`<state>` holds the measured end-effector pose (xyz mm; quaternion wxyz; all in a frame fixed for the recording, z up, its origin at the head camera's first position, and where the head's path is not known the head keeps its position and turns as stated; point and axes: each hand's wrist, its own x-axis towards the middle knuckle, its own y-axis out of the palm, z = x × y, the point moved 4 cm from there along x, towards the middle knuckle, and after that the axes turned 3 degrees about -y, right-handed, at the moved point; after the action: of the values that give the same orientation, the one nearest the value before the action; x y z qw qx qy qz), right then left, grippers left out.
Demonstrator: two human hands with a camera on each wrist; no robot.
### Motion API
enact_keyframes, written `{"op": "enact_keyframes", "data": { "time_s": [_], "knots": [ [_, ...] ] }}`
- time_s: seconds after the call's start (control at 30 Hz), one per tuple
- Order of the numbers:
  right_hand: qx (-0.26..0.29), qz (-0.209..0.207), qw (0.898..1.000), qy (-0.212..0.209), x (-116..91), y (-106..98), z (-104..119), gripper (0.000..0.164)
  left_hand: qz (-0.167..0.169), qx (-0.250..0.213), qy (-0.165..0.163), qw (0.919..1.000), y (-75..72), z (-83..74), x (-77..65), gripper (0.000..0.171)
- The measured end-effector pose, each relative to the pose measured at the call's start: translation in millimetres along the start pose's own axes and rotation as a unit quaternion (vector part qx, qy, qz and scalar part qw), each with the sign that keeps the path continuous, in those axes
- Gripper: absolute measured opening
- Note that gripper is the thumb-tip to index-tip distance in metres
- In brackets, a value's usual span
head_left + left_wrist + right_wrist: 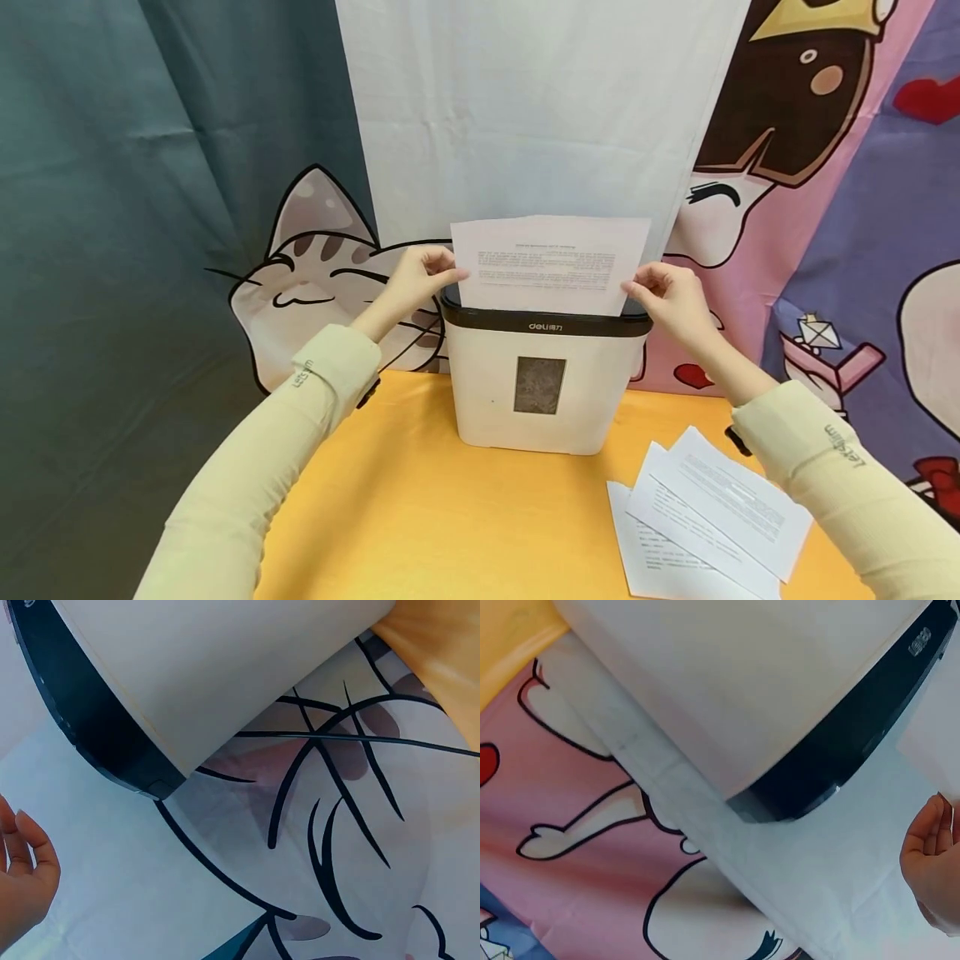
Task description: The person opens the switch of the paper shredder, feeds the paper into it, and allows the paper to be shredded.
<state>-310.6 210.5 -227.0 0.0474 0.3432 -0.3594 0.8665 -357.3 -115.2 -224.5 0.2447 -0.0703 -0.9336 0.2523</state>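
Observation:
A printed sheet of paper (551,275) stands upright at the top of a white paper shredder (480,383) with a black lid (495,319). Its lower edge is hidden behind the lid's front rim. My left hand (422,275) pinches the sheet's left edge between thumb and fingers. On the opposite edge, my right hand (670,298) pinches the paper the same way. In the left wrist view only part of the left hand (26,881) shows, beside the lid. The right wrist view shows the right hand (934,862) at the paper's edge.
Several printed sheets (712,517) lie fanned out on the yellow tabletop (450,517), right of the shredder and near my right forearm. Behind the shredder hangs a cartoon-printed cloth (540,108). A thin black cord-like line (375,739) runs beside the shredder in the left wrist view.

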Motion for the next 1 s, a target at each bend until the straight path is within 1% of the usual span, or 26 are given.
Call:
{"op": "enact_keyframes", "data": {
  "time_s": [0.23, 0.4, 0.53, 0.67, 0.83, 1.0],
  "knots": [
    [-0.063, -0.03, 0.996, -0.045, 17.1, -5.6, 4.1, 0.011, -0.01, -0.015, 0.013, 0.9998, 0.0, -9.0, 15.5, 0.018],
    [-0.081, -0.038, 0.995, -0.051, 27.6, -7.9, 2.2, 0.012, -0.02, -0.004, 0.012, 0.9997, -1.0, -11.7, 28.5, 0.016],
    [-0.091, -0.028, 0.994, -0.047, 36.6, -6.2, -3.4, 0.012, -0.028, 0.012, 0.019, 0.9993, -2.8, -9.4, 38.2, 0.017],
    [-0.094, -0.01, 0.995, -0.043, 43.3, -1.9, -10.4, 0.011, -0.035, 0.025, 0.026, 0.9987, -2.1, -6.2, 44.0, 0.018],
    [-0.095, 0.006, 0.995, -0.042, 43.8, 2.7, -20.1, 0.01, -0.032, 0.022, 0.011, 0.9992, 4.9, -0.1, 46.4, 0.019],
    [-0.1, 0.006, 0.994, -0.044, 42.4, 7.3, -28.9, 0.011, -0.036, 0.032, -0.004, 0.9988, 11.3, 2.4, 46.2, 0.019]
  ]
}}
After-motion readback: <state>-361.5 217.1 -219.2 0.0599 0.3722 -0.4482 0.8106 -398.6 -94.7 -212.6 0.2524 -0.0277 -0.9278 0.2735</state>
